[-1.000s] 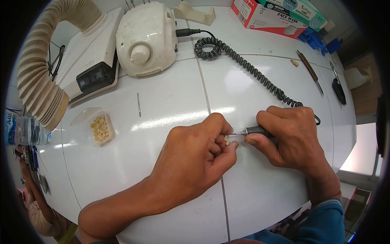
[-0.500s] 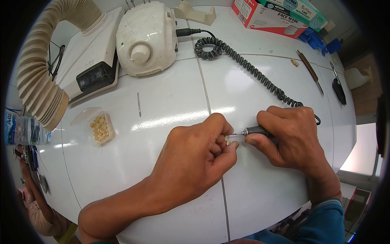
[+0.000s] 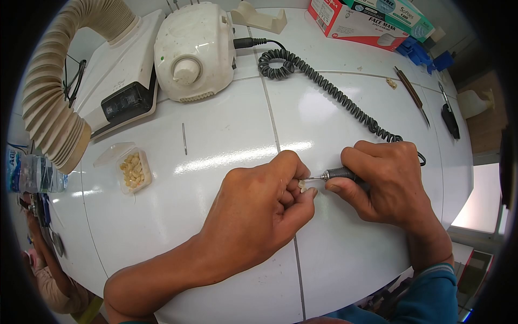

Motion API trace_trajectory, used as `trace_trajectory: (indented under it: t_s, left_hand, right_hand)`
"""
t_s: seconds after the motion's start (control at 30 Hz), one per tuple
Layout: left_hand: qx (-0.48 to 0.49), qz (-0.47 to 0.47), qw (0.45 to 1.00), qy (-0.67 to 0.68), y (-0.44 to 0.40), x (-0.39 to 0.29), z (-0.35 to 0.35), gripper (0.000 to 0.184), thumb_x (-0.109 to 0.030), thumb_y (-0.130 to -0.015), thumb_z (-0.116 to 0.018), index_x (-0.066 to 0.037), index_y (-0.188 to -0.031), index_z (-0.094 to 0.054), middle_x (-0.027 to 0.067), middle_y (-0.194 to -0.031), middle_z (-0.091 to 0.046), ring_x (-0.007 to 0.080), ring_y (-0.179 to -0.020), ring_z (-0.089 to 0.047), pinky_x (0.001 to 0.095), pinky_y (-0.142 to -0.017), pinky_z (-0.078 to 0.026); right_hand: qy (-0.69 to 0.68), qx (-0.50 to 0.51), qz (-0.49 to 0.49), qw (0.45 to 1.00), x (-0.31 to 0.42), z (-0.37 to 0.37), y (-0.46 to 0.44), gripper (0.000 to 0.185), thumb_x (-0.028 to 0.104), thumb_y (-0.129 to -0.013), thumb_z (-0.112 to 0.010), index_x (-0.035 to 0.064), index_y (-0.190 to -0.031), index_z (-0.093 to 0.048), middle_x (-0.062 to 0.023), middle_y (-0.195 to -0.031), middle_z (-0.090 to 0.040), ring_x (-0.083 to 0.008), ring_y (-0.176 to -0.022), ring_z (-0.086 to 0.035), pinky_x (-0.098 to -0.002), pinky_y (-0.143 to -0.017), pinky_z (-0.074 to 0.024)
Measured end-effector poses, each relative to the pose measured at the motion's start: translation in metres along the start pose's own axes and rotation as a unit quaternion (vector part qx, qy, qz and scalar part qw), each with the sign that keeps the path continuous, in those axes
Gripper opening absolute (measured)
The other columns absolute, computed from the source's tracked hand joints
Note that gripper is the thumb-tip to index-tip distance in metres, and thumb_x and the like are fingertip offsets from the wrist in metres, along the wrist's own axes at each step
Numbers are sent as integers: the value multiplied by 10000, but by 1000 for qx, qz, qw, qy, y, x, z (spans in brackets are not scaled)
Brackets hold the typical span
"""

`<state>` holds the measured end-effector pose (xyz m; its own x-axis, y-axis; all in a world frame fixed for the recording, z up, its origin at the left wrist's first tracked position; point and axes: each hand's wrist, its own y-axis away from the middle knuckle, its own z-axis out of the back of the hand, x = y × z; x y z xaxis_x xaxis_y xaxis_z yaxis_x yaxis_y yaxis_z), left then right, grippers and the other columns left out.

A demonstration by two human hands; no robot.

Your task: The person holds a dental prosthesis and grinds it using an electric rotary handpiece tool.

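Observation:
My left hand (image 3: pixel 264 205) is closed, pinching a small cream-coloured tooth-like piece (image 3: pixel 302 185) between thumb and fingers. In my right hand (image 3: pixel 386 181) is a dark rotary handpiece (image 3: pixel 341 173), gripped like a pen. Its thin metal bur (image 3: pixel 313 177) points left and reaches the piece at my left fingertips; whether the tip touches it I cannot tell. A coiled black cord (image 3: pixel 334 92) runs from behind my right hand to the white control unit (image 3: pixel 194 54). Left of my hands, an open clear plastic box (image 3: pixel 135 168) holds several similar cream pieces.
A loose bur (image 3: pixel 184 139) lies on the white tiled table (image 3: pixel 226 294). At the left are a ribbed suction hose (image 3: pixel 51 108) and a water bottle (image 3: pixel 40 173). A carving knife (image 3: pixel 413 97), a black pen (image 3: pixel 449 119) and a face mask box (image 3: pixel 356 24) lie right. Someone sits at far left.

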<state>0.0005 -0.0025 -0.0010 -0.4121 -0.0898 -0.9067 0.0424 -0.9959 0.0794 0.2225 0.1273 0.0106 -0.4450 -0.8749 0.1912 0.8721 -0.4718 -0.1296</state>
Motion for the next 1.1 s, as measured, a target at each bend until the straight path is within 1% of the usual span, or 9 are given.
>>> trace_trajectory:
  t_s: [0.33,0.43,0.53,1.1]
  left_hand:
    - [-13,8,1000,2,-1,0,-1,229,-122,-1002,-845,35,-1129,-737,36,-828,-724,68,-713,-679,239,-651,-579]
    - [-12,-2,1000,-8,-1,0,0,230,-122,-1002,-845,34,-1132,-738,31,-824,-720,64,-711,-675,234,-650,-576]
    - [-7,9,1000,-2,-1,0,0,232,-124,-1000,-845,32,-1134,-740,27,-826,-721,60,-710,-672,230,-650,-574]
    - [-4,6,1000,-2,0,0,0,241,-127,-1000,-847,36,-1138,-736,23,-837,-718,56,-709,-667,226,-650,-573]
  right_hand:
    - [0,3,5,1000,0,1,0,525,571,-1041,-776,112,-807,-674,-24,-618,-580,-229,-458,-531,-415,-460,-343]
    - [-2,-7,-6,1000,1,-1,0,521,564,-1036,-783,109,-808,-672,-29,-625,-591,-231,-461,-537,-414,-461,-347]
    - [1,-2,-11,1000,2,0,0,517,558,-1032,-788,107,-809,-672,-32,-629,-599,-233,-463,-542,-415,-461,-351]
    - [2,-2,-4,1000,1,0,0,510,556,-1034,-789,110,-812,-683,-21,-611,-573,-219,-455,-523,-410,-457,-341]
